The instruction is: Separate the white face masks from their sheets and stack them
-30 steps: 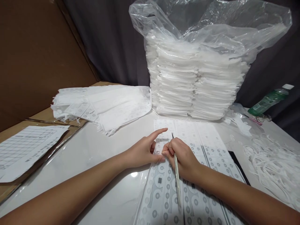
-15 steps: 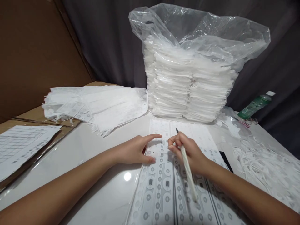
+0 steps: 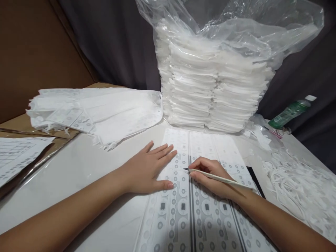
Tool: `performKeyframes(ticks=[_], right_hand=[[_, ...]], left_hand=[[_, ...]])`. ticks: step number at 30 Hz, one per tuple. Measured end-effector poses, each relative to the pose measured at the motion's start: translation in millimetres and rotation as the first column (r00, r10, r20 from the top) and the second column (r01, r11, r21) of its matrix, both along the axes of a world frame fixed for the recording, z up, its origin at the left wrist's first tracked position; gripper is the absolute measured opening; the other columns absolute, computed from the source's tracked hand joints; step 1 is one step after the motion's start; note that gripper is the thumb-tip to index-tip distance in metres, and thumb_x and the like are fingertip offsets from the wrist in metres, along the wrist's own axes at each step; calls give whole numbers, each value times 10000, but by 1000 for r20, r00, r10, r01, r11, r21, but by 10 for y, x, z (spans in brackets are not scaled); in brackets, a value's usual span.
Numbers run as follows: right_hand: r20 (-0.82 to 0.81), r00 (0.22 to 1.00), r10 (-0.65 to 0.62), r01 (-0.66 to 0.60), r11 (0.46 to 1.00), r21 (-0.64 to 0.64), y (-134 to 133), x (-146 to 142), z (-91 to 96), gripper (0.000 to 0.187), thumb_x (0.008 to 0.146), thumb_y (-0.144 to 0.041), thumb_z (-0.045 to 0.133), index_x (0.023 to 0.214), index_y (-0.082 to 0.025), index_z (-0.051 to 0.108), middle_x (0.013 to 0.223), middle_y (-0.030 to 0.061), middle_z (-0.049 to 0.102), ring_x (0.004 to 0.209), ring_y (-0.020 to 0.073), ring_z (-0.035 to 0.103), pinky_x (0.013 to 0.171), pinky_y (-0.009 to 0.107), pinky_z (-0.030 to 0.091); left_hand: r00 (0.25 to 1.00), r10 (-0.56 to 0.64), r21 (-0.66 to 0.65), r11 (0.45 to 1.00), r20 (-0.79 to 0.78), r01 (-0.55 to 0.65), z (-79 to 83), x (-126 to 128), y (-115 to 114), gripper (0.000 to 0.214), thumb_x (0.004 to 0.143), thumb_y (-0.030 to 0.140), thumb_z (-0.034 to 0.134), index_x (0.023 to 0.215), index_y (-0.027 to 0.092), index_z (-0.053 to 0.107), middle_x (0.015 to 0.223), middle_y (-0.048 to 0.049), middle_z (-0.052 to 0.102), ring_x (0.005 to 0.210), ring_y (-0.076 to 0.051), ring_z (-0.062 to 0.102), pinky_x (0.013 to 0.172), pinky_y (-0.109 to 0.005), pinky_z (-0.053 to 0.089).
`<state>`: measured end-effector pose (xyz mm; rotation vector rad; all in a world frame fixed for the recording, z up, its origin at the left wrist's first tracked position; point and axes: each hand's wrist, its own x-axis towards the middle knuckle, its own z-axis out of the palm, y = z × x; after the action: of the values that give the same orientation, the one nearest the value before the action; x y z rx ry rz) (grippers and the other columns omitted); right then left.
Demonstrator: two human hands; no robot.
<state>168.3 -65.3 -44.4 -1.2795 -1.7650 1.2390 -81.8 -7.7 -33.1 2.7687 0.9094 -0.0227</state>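
Observation:
Long white strips printed with grey dots and small dark squares lie side by side on the white table, running away from me. My left hand lies flat on the leftmost strip, fingers stretched out. My right hand grips a thin white pointed tool, like a pen. The tool's dark tip points left and touches a strip near my left thumb.
A clear plastic bag full of stacked white strips stands behind. A lower pile of strips lies at the left. Loose white offcuts cover the right side. A green bottle lies at the far right. A printed sheet rests on brown cardboard at the left.
My left hand went from pointing with one finger to lying flat on the strip. My right hand swung the tool from upright to pointing left, tip down on the strip.

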Motion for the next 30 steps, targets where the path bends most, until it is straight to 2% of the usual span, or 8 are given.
performKeyframes(ticks=[2,6,13,22,24,26,28,30], right_hand=[[36,999,11,-9,999,-49,16,1,62,161,842,-355,638,916,-212,638,726,-8,623,610,102,520,553,227,378],[60,998,33,-25,991,-132,35,-23,119,140,826,-330,644,880,-202,659,703,-5,624,582,97,519,523,218,376],[99,994,37,-26,994,-108,34,-41,123,84,811,-265,645,852,-202,682,668,-21,620,555,80,478,509,213,343],[128,990,57,-40,990,-132,27,-77,153,113,851,-298,602,842,-201,659,688,-10,623,565,95,495,505,220,357],[165,984,60,-47,996,-79,10,-102,155,129,871,-311,575,852,-204,644,725,4,622,590,110,516,521,234,384],[222,973,58,-76,995,70,-19,-131,136,116,883,-290,558,836,-203,618,803,27,625,673,139,553,587,268,433],[271,960,63,-136,956,261,-62,-164,86,92,890,-246,538,821,-204,583,893,55,628,817,189,577,690,326,473],[317,945,77,-205,896,393,-112,-193,13,135,916,-195,472,810,-213,554,875,62,621,908,227,569,783,385,484]], left_hand=[[1000,14,6,1000,-17,-14,-14,-39,25,922,800,774,381,1504,207,195,1541,-144,211,1412,-337,228,1130,-561,53],[999,31,38,999,-23,-30,-21,-38,14,929,806,768,373,1505,184,192,1540,-167,200,1419,-338,203,1133,-552,59],[998,68,115,991,-6,-67,19,77,-110,864,806,761,376,1484,235,275,1538,-169,235,1406,-402,194,1110,-603,122],[999,-30,26,999,37,29,13,64,-61,912,788,782,396,1500,239,219,1559,-156,166,1408,-433,142,1099,-643,104],[999,-36,6,999,39,36,2,74,-69,945,775,794,400,1501,217,217,1557,-172,152,1408,-435,137,1099,-647,88],[998,-41,-10,999,39,42,-6,82,-78,968,766,805,395,1500,199,222,1553,-184,152,1408,-434,140,1098,-649,75],[998,-50,-21,998,41,51,-13,86,-89,983,758,815,389,1498,187,230,1547,-189,171,1407,-428,156,1099,-644,69],[999,-32,-8,999,41,33,-21,90,-105,998,746,830,378,1494,183,242,1543,-188,190,1409,-414,167,1105,-627,54]])
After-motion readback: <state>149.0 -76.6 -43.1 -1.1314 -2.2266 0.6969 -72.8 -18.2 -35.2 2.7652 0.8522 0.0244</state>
